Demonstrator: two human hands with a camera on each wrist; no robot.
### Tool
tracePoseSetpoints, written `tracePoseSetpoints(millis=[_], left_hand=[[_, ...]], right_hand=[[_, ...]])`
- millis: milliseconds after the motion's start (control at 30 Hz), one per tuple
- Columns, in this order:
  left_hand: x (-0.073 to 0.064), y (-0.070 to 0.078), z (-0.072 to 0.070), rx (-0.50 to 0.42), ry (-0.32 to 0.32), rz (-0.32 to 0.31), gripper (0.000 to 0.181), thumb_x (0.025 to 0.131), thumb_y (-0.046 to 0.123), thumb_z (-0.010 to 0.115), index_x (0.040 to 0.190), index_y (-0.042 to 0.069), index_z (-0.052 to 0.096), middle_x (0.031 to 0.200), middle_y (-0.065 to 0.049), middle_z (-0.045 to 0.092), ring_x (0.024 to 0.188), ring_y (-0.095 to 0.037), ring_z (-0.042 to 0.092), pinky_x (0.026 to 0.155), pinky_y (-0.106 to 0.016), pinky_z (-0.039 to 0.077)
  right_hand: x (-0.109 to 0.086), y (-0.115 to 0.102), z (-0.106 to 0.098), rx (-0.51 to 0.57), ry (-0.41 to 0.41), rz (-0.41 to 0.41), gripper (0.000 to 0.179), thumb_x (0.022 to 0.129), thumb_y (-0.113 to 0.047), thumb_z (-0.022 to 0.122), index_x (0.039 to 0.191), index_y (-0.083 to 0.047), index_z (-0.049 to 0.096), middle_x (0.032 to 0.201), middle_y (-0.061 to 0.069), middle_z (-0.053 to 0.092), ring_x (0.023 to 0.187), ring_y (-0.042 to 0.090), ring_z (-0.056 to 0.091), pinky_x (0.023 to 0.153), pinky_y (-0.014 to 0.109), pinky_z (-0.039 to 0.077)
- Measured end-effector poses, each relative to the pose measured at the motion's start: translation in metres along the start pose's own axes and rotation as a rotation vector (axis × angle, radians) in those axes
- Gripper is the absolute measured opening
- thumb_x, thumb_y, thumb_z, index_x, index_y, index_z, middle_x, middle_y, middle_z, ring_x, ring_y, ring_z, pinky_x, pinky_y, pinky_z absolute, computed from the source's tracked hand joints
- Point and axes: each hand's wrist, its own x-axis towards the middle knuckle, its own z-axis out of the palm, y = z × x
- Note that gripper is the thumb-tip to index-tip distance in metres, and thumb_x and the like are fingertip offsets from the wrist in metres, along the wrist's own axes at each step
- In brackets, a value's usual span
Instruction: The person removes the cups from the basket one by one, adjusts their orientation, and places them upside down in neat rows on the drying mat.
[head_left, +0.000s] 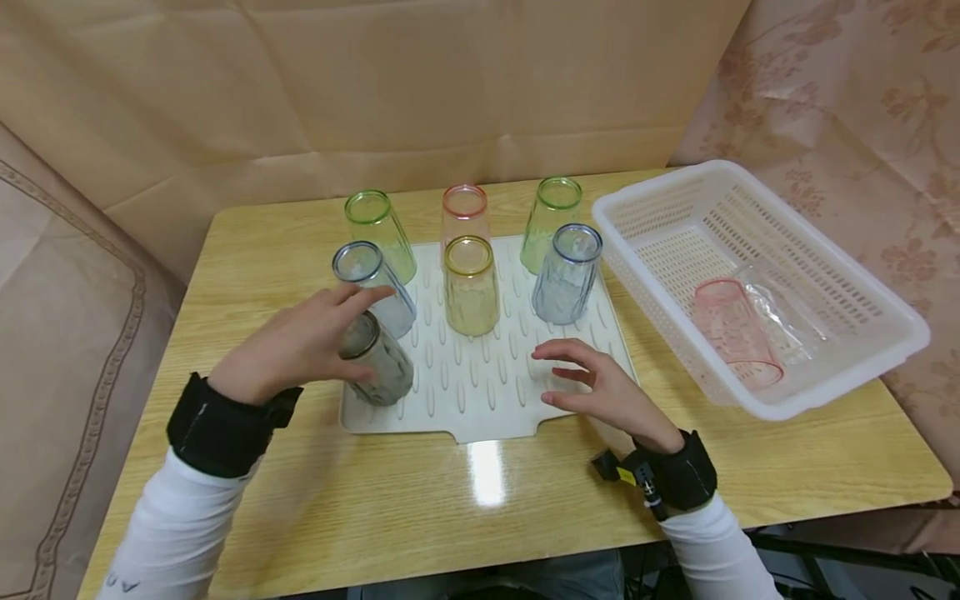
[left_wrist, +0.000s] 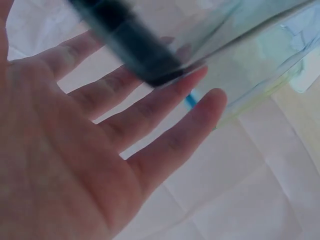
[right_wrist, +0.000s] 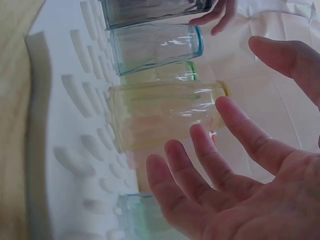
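Note:
A grey glass (head_left: 377,367) stands upside down at the front left of the white ribbed draining mat (head_left: 480,400). My left hand (head_left: 300,342) is right at its upper end, thumb on the near side and fingers reaching over it. In the left wrist view those fingers (left_wrist: 165,115) are spread and nearly straight, with the dark base of the glass (left_wrist: 130,45) beside them. Over the mat's front right corner hovers my right hand (head_left: 600,387), its fingers loosely bent and holding nothing. A blue glass (head_left: 375,283) is just behind the grey one.
More upturned glasses share the mat: yellow (head_left: 471,287), blue (head_left: 567,275), two green and a pink one (head_left: 465,208) behind. To the right, a white basket (head_left: 720,400) holds a pink glass (head_left: 738,333) and a clear one (head_left: 783,312) lying on their sides.

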Motion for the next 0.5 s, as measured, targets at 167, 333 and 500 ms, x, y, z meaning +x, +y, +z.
tracePoseSetpoints(millis=[167,333,500], left_hand=[[-0.002,0.006,-0.004,-0.002,0.069,0.077,0.090,0.069,0.026,0.089,0.144,0.008,0.042,0.131,-0.020,0.050,0.114,-0.037,0.049,0.085,-0.052,0.049],[0.002,0.016,-0.001,0.027,0.138,0.210,0.087,0.068,0.023,0.089,0.141,0.006,0.046,0.124,-0.019,0.053,0.110,-0.036,0.051,0.088,-0.049,0.047],[0.008,0.028,0.002,0.061,0.192,0.292,0.084,0.067,0.023,0.089,0.138,0.004,0.048,0.123,-0.021,0.054,0.112,-0.039,0.050,0.091,-0.051,0.044]], right_hand=[[0.001,-0.009,-0.009,-0.063,0.019,0.000,0.047,0.084,0.000,0.073,0.127,0.002,0.055,0.128,0.010,0.053,0.122,0.042,0.043,0.102,0.054,0.037],[0.002,-0.021,-0.019,-0.112,0.072,-0.011,0.043,0.084,0.003,0.072,0.124,0.002,0.057,0.125,0.012,0.055,0.120,0.027,0.049,0.103,0.050,0.038],[0.002,-0.037,-0.033,-0.185,0.124,0.043,0.040,0.086,-0.002,0.072,0.123,0.002,0.058,0.121,0.011,0.057,0.115,0.020,0.052,0.105,0.044,0.036]])
